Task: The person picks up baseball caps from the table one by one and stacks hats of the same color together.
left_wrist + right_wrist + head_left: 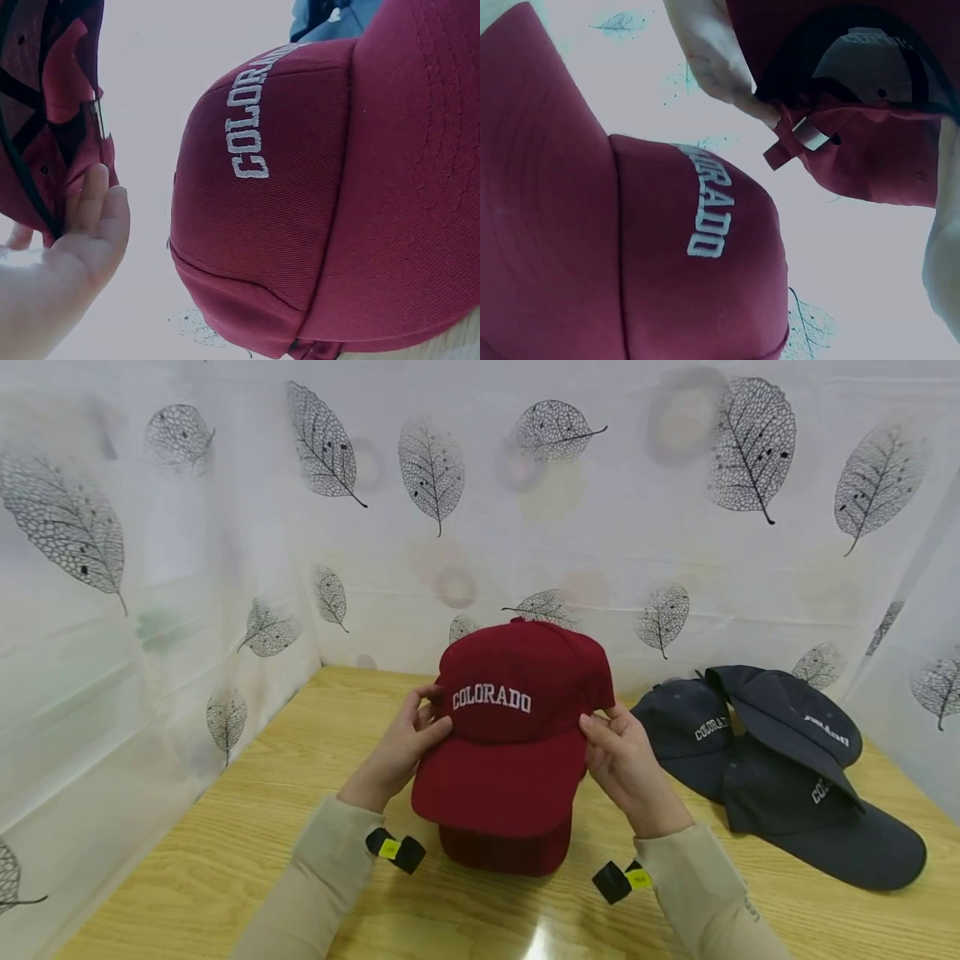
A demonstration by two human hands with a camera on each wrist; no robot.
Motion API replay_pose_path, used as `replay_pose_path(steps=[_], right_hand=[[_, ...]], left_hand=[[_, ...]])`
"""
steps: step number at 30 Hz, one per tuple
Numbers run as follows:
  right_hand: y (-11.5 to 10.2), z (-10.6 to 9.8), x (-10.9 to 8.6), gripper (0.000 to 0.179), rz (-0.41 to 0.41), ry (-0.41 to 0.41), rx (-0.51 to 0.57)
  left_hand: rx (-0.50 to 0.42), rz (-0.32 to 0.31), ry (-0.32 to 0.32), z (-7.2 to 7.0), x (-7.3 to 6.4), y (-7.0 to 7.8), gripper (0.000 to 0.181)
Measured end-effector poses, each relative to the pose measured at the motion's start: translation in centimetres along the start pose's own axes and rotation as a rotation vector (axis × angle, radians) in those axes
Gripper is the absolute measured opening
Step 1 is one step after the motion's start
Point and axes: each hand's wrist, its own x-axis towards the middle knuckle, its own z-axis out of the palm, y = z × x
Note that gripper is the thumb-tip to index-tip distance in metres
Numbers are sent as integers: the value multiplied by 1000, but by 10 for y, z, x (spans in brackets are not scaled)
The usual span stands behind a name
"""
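A dark red baseball cap with white COLORADO lettering hangs between both hands. The left hand pinches its left side, thumb in front; the right hand pinches the opposite side. Below it sits a second red cap, mostly hidden in the head view. In the left wrist view this lower cap shows its own white lettering, apart from the raised cap. The right wrist view looks into the raised cap's hollow, with its strap and metal buckle showing.
Three dark caps lie overlapping at the right: one at the left of the pile, one on top and one in front. The wooden table meets a leaf-printed white curtain at the back and sides.
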Motion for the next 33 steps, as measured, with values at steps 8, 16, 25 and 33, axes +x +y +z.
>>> replay_pose_path(steps=[8, 16, 25, 33], right_hand=[[0, -4, 4, 23, 66, 142, -203], [3, -13, 7, 28, 204, 231, -377], [8, -20, 10, 35, 369, 304, -476], [13, -29, 10, 48, 442, 370, -553]], left_hand=[[205, -59, 176, 7, 4, 0, 45], [287, -84, 241, 5, 7, -7, 50], [434, -149, 231, 2, 8, -11, 54], [501, -237, 164, -1, 8, -13, 57]])
